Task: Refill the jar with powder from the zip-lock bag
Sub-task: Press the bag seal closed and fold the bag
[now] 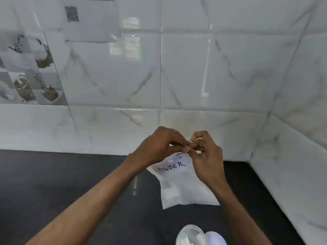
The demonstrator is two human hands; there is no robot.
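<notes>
A clear zip-lock bag (pixel 184 188) of white powder, hand-labelled "POWDER", is held upright above the dark counter (pixel 53 183). My left hand (pixel 157 147) and my right hand (pixel 207 156) both pinch its top edge, fingertips almost touching at the middle of the zip. The bag's mouth is hidden behind my fingers, so I cannot tell whether it is parted. At the bottom edge of the view sits the open jar (pixel 191 235) with some white powder inside, and a white lid (pixel 215 238) lies right beside it.
White marble-look tiles (pixel 194 68) form the back wall, and a side wall (pixel 300 156) closes the corner on the right. A sheet with a QR code (pixel 92 18) hangs on the wall at upper left, near picture tiles (pixel 30 82).
</notes>
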